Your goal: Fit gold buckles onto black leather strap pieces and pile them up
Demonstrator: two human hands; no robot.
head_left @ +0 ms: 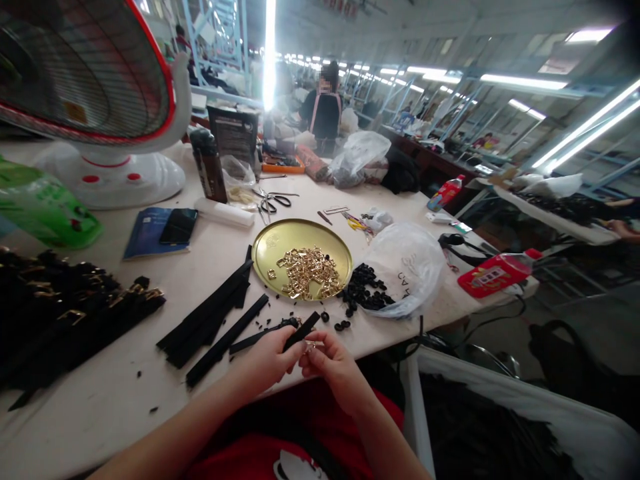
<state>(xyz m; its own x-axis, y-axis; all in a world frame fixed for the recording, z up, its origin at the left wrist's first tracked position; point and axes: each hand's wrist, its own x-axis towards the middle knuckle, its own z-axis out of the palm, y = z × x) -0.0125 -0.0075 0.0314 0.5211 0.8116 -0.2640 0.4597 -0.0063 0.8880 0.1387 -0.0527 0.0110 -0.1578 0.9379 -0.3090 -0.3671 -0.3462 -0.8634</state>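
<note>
Bare hands' (300, 357) pinching grip, flat black strap (300, 331), shiny buckle (310, 345)

black strap (301, 331) with small metal buckle (310, 345)

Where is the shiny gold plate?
In the head view, the gold plate sits mid-table, just beyond both hands, holding gold buckles, with black strips left and small black pieces right.

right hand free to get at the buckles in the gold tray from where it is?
Probably, but not free: the right hand is pinching a small metal buckle against the black strap held by the left hand. The gold tray lies just beyond, with only loose black bits between; nothing blocks the path.
</note>
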